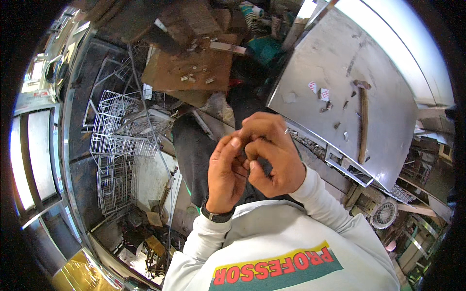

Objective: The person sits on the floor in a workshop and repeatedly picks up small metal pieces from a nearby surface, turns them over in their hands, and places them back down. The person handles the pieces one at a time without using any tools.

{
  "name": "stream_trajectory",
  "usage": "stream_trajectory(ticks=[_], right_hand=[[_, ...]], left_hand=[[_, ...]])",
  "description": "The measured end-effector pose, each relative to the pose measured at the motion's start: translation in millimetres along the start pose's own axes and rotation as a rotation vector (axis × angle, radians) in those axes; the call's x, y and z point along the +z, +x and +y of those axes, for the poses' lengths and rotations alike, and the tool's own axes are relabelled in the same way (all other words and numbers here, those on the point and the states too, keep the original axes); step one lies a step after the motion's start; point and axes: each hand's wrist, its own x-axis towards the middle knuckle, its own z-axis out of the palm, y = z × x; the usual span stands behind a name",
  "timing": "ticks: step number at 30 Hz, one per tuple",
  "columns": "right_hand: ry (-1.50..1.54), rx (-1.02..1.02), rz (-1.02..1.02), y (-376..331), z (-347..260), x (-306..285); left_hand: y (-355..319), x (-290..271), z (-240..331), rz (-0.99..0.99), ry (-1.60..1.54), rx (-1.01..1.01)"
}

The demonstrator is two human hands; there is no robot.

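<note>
Left hand [226, 175] and right hand [270, 156] pressed together at chest height, fingertips pinched on something too small to identify, beside the sheet-metal panel [340, 82]. Good practice: keep wrists braced together, fingertips in view, above the wire racks [119, 145].

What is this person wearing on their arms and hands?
Both hands, left hand and right hand, are bare, without gloves. Long pale grey sleeves cover both forearms to the wrists. A dark wristband circles the left wrist.
</note>
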Motion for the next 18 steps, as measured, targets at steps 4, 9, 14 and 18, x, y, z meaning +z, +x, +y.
stream_trajectory(ticks=[4, 9, 14, 18], right_hand=[[0.087, 0.132, 0.058, -20.0, 5.5, -22.1], [-0.077, 0.625, 0.356, -62.1, 54.6, -90.6], [-0.705, 0.534, 0.44, -81.3, 126.8, -152.1], [-0.793, 0.427, 0.443, -54.0, 135.8, -145.2]], left_hand=[[37.0, 1.1, -10.4, 0.078, 0.087, 0.072], [107.9, 17.8, -40.3, -0.028, 1.037, 0.43], [163.7, 24.1, -57.2, -0.294, 1.619, 0.817], [174.5, 15.8, -63.1, -0.361, 1.635, 0.849]])
